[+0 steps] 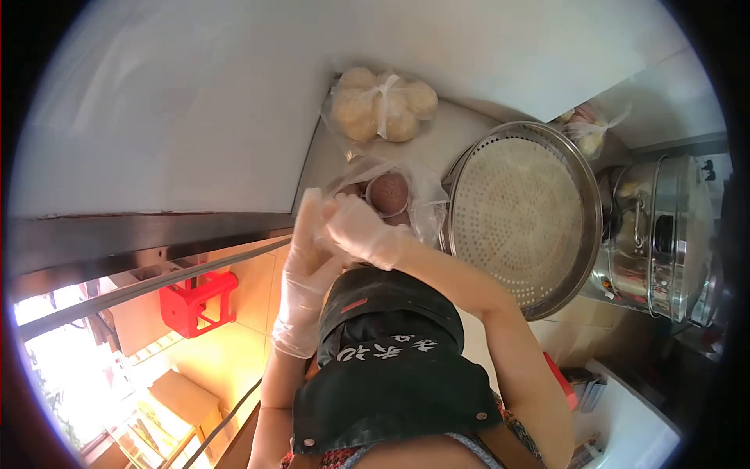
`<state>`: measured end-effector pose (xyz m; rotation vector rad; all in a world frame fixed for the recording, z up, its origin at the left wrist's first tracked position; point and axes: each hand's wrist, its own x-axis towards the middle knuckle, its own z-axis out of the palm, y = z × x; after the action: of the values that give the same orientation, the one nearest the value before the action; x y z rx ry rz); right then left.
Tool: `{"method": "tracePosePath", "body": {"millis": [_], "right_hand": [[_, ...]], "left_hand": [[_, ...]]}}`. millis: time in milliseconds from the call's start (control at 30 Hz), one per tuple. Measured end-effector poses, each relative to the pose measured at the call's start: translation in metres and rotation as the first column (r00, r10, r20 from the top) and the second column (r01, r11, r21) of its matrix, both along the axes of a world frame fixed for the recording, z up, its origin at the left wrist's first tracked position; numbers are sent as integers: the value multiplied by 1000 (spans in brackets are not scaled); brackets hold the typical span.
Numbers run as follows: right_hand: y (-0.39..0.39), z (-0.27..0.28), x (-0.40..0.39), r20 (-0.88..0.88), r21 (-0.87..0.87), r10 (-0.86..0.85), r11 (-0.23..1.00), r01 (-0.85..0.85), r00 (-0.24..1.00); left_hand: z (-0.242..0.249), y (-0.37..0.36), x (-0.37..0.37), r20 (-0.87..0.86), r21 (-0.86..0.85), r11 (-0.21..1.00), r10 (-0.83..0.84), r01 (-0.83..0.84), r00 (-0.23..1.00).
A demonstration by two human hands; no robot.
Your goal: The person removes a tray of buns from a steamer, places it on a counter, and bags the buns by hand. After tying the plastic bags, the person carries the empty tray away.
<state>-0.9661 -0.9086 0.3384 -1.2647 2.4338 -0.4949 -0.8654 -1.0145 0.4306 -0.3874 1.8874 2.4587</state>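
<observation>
Both my hands wear clear plastic gloves and meet in front of my apron. My left hand [303, 270] points upward with its fingers stretched out. My right hand [363, 230] reaches across to it, its fingers curled against the left hand's fingers. What those curled fingers grip, if anything, is hidden. Just beyond them is an open clear plastic bag [426, 199] holding round reddish-brown buns [388, 193], partly covered by my right hand. Farther back on the counter sits a tied bag of pale round buns [383, 105].
A large round perforated steamer tray [519, 223] stands right of the bag. Beyond it are a shiny metal steamer pot [644, 234] and another tied bag [587, 133]. A red plastic stool [199, 303] is low at the left, with a wooden stool [185, 399] nearer the bright doorway.
</observation>
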Motion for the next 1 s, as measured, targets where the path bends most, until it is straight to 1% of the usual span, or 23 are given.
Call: {"method": "tracePosePath", "body": {"millis": [100,167,233,267,333,367,400,433,467,533,600,633,667,700,733,767,800,833,867,900,933,967,1000], "right_hand": [[1,-8,10,-100,-107,-145,985,135,984],[8,-9,13,-159,-180,-239,961,209,958],[28,1,13,-308,-159,-448,894,419,839],[48,11,12,-429,-132,-582,797,589,691],[92,-35,-6,-559,71,-586,671,738,586],[109,-32,-12,-183,11,-792,590,807,582],[125,-26,-19,228,-2,-847,493,870,481],[126,-9,-21,602,38,-742,395,918,295],[124,8,-18,715,-51,-627,393,918,308],[90,98,-3,875,-224,-344,336,915,340],[57,131,15,584,-432,-478,502,749,657],[46,117,20,273,-545,-535,599,586,800],[40,103,24,-75,-585,-534,707,397,842],[38,115,33,-110,-448,-483,805,390,869],[45,116,32,-124,-538,-524,749,387,843],[60,117,31,-132,-623,-564,687,374,815],[71,118,30,-136,-700,-599,622,351,789],[76,113,23,126,-664,-601,540,517,789],[74,101,12,190,-651,-499,580,489,845],[70,85,2,257,-640,-393,615,460,883],[64,78,2,629,-606,-105,554,571,770],[57,72,1,875,-464,137,510,724,464],[55,58,-2,881,-443,113,538,717,460]], "left_hand": [[-4,-7,2,-3,13,996,-89,89,996],[-8,-9,0,-43,52,997,-58,60,997],[-10,-10,0,-67,54,997,-45,48,997],[-11,-11,-1,-69,25,998,-57,59,996],[-8,-12,-1,-60,26,996,-78,80,995],[-6,-9,-2,-55,61,995,-81,85,995],[-4,-5,-4,-51,97,992,-82,86,995],[-4,-3,-7,-23,72,993,-96,98,995],[-3,-1,-9,-5,95,991,-94,94,996],[0,8,-17,30,133,987,-98,93,995],[-5,20,-26,-27,90,996,-18,20,999],[-5,25,-32,-59,72,997,19,-15,998],[0,25,-38,-26,181,982,55,-50,998],[8,23,-42,14,288,953,92,-92,996],[13,20,-45,60,389,911,126,-139,990],[6,16,-47,-4,373,920,133,-122,991],[15,16,-45,19,340,933,119,-118,993],[32,15,-43,38,307,945,107,-113,994],[43,15,-42,59,270,957,97,-109,994],[46,15,-41,38,280,955,87,-94,995],[49,15,-42,14,290,954,78,-78,997],[51,16,-44,-11,299,952,70,-64,997],[49,14,-47,-1,295,950,109,-104,994]]}}
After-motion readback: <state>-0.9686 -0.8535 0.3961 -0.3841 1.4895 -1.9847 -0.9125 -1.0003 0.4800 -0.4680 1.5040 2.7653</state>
